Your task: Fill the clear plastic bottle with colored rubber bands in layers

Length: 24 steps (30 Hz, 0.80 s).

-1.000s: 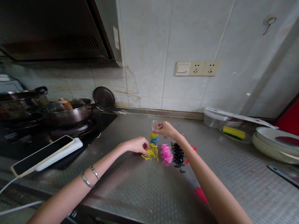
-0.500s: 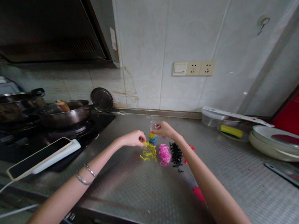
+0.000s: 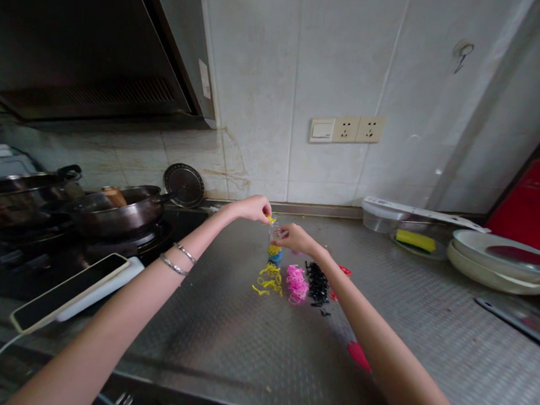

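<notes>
A small clear bottle (image 3: 274, 252) stands on the steel counter, with blue bands at its bottom and yellow ones above. My right hand (image 3: 295, 237) is closed around its upper part. Over its mouth, my left hand (image 3: 256, 209) pinches a few yellow rubber bands (image 3: 271, 219). Below the bottle lies a loose pile of yellow rubber bands (image 3: 270, 279). To its right are a pink pile (image 3: 297, 284) and a black pile (image 3: 318, 282) of small bands. Red ones (image 3: 345, 270) show partly behind my right forearm.
A phone (image 3: 72, 287) on a white block lies by the stove at left, where pans (image 3: 121, 214) stand. At right are a yellow sponge (image 3: 415, 240) on a dish, stacked plates (image 3: 501, 268), a plastic tub (image 3: 380, 216) and a dark flat object (image 3: 515, 321). A pink-red item (image 3: 358, 355) lies by my right forearm.
My left hand has risen from the yellow pile to the bottle's mouth, carrying yellow rubber bands. The yellow pile looks smaller. My right hand still holds the bottle.
</notes>
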Motion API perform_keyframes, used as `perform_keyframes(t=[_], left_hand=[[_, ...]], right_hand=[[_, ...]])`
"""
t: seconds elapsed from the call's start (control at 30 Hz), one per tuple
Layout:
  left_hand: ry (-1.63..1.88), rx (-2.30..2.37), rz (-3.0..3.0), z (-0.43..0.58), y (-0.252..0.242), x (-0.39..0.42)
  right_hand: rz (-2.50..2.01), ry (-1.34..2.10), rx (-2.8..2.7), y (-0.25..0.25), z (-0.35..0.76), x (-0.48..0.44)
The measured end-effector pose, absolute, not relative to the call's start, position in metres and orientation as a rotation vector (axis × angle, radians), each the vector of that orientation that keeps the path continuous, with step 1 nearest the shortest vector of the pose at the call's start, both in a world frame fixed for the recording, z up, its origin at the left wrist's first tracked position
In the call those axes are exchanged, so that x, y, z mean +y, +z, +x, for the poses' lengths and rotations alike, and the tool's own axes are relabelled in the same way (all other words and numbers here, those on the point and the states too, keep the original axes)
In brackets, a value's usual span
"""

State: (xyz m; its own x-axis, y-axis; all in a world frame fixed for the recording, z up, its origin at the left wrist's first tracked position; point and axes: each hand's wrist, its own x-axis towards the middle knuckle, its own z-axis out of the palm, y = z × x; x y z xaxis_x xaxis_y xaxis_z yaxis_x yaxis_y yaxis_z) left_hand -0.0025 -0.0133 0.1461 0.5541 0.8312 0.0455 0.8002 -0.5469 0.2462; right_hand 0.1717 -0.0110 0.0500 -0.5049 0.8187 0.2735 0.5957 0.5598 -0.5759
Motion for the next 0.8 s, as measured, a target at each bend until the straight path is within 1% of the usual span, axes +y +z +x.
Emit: perform_keyframes(t=[0.37, 0.67, 0.8], left_hand=[[-0.104, 1.456, 2.581, 0.030, 0.157, -0.003], [-0.143, 1.383, 2.557, 0.036, 0.152, 0.014], [-0.233, 1.356, 2.521, 0.038, 0.151, 0.013]], right_hand=[[-1.141, 0.600, -2.256, 0.049, 0.172, -0.011], [-1.143, 0.623, -2.241, 0.048, 0.170, -0.010], [-1.161, 0.624, -2.240, 0.048, 0.170, -0.010]])
